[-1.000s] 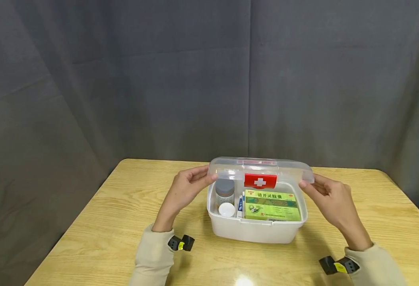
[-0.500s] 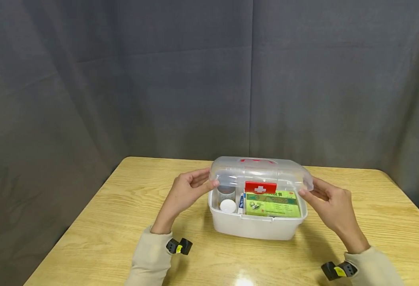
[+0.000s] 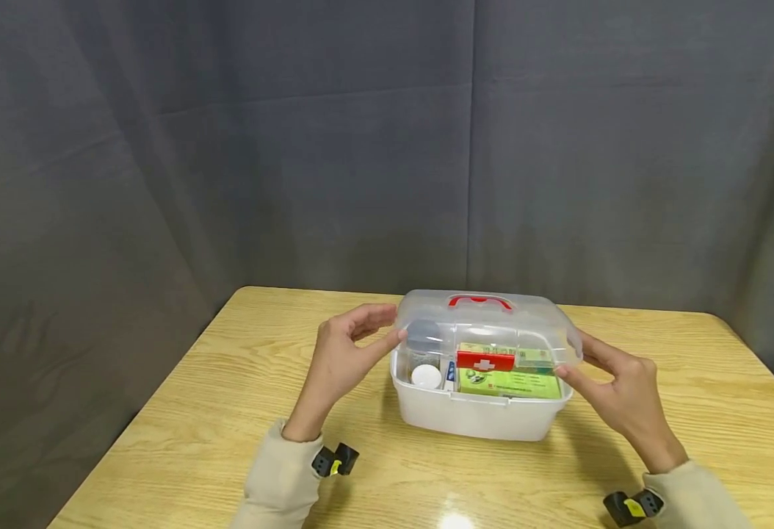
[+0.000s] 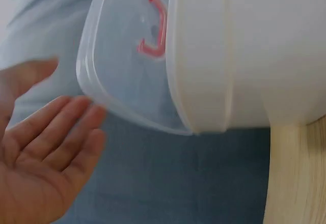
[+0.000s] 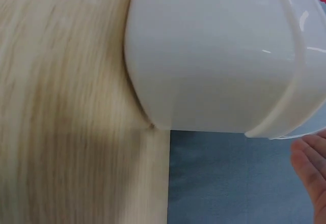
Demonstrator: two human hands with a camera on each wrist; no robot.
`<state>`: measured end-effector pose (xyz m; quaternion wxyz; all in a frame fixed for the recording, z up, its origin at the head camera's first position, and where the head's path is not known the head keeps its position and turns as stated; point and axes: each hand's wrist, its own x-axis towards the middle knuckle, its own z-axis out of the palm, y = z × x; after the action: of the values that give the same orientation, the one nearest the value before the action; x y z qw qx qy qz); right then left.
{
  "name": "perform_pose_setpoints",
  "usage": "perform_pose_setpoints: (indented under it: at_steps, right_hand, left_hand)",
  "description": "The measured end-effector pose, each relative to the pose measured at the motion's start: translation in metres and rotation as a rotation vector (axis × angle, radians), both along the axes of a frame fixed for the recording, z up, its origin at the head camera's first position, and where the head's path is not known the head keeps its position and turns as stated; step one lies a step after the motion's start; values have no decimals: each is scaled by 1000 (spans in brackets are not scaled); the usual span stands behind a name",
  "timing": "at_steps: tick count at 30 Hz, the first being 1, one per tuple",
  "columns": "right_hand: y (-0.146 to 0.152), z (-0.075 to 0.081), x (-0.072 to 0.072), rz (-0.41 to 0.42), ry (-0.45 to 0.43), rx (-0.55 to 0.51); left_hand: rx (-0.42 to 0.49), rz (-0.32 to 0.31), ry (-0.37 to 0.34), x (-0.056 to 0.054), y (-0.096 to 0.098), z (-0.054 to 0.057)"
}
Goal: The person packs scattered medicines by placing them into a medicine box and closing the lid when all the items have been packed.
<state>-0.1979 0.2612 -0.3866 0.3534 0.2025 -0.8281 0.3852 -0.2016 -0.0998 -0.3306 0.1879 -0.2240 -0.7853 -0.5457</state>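
A white first-aid box [image 3: 479,417] stands on the table with its clear lid [image 3: 486,312] tilted, the front edge raised above the rim. The lid carries a red handle [image 3: 481,301] and a red latch with a white cross [image 3: 485,361]. At the lid's left end is my left hand [image 3: 350,356], fingers extended; in the left wrist view the thumb stands apart from the lid's edge. My right hand [image 3: 625,389] holds the right end, thumb at the front corner and fingers behind. Inside lie a green medicine box [image 3: 509,383], a grey-capped bottle [image 3: 423,345] and a white round cap [image 3: 426,377].
The wooden table [image 3: 228,411] reaches back to a grey curtain [image 3: 360,147]. Inside the box, a narrow blue-and-white carton [image 3: 450,375] stands between the bottle and the green box.
The lid has swung down and forward, its red latch now lower over the green medicine box. Both hands have followed it, the right thumb lower.
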Motion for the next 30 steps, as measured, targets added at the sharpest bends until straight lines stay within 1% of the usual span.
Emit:
perform_pose_setpoints:
  at_steps: [2, 3, 4, 5, 6, 7, 8, 10, 11, 12, 13, 15, 16, 18, 20, 22, 24, 27, 30]
  right_hand:
    - [3, -2, 0, 8, 30, 12]
    - [5, -2, 0, 9, 46, 20]
    - [6, -2, 0, 9, 61, 27]
    - [7, -2, 0, 12, 68, 26]
    - [7, -2, -1, 15, 71, 22]
    - [7, -2, -1, 18, 69, 19]
    - [6, -2, -1, 20, 63, 22]
    - [4, -2, -1, 27, 41, 16]
    - [3, -2, -1, 30, 31, 13]
    - [2, -1, -1, 28, 25, 15]
    - [2, -1, -1, 25, 24, 19]
    - [2, -1, 0, 14, 21, 12]
    - [1, -1, -1, 14, 20, 5]
    - [0, -2, -1, 21, 22, -1]
    - [0, -2, -1, 25, 21, -3]
    - [1, -3, -2, 28, 25, 5]
    - [2, -3, -2, 32, 27, 10]
    - [3, -5, -2, 28, 33, 18]
    - [4, -7, -2, 29, 44, 33]
  left_hand:
    - [24, 17, 80, 5, 7, 0]
    - [41, 13, 101, 8, 10, 1]
    - [67, -10, 98, 11, 12, 2]
    - [104, -62, 73, 15, 14, 3]
    - [144, -135, 23, 19, 15, 3]
    - [177, -221, -45, 23, 15, 3]
    - [206, -313, -129, 27, 15, 2]
    - [255, -479, -331, 36, 15, -2]
    - [271, -541, -429, 39, 16, -5]
    - [277, -579, -511, 41, 18, -9]
    - [284, -600, -575, 43, 20, -12]
    - [325, -607, -667, 44, 29, -18]
    - [346, -598, -696, 45, 32, -20]
    - [384, -573, -732, 45, 39, -25]
    - [409, -566, -749, 43, 46, -27]
    - [417, -557, -747, 41, 53, -29]
    - [419, -538, -727, 40, 57, -31]
    - [400, -511, -693, 39, 61, -33]
    - [384, -502, -668, 39, 62, -37]
